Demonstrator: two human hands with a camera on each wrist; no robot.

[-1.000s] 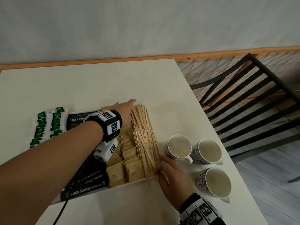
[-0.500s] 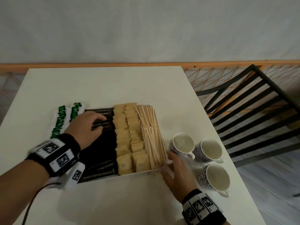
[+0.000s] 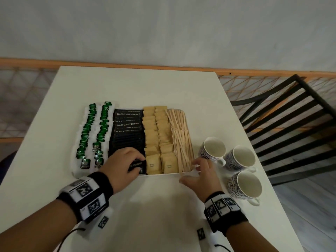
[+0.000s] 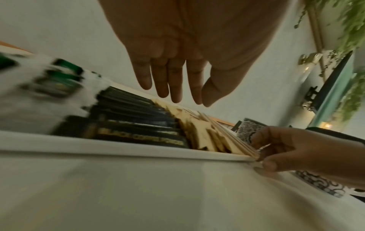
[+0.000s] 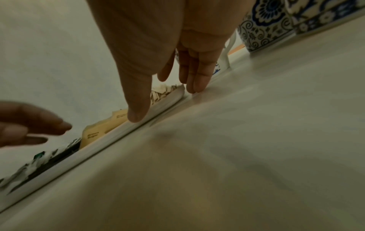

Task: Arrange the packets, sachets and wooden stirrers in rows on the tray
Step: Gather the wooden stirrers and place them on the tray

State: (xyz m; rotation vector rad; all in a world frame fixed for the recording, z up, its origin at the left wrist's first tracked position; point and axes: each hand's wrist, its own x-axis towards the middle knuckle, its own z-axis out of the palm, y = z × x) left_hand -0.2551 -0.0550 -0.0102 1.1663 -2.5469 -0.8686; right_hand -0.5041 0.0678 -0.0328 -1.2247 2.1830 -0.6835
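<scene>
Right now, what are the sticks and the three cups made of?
The stirrers look like thin, unfinished wood: pale tan, flat and matte. The three cups look like glazed ceramic: smooth white insides with blue swirly patterns outside, which the right wrist view shows close up. I can't be fully sure.

The bench (image 3: 138,88) is plain white, and so is the tray (image 3: 160,174). Beyond the left hand (image 3: 121,163) lie black coffee packets (image 3: 127,124) with pale lettering; to its left, white sachets (image 3: 94,124) printed in green. Between the hands run tan sugar sachets (image 3: 156,135) and pale wooden stirrers (image 3: 181,139). Right of the right hand (image 3: 201,176) stand white cups (image 3: 241,160) patterned with dark blue scrolls and flowers.
</scene>
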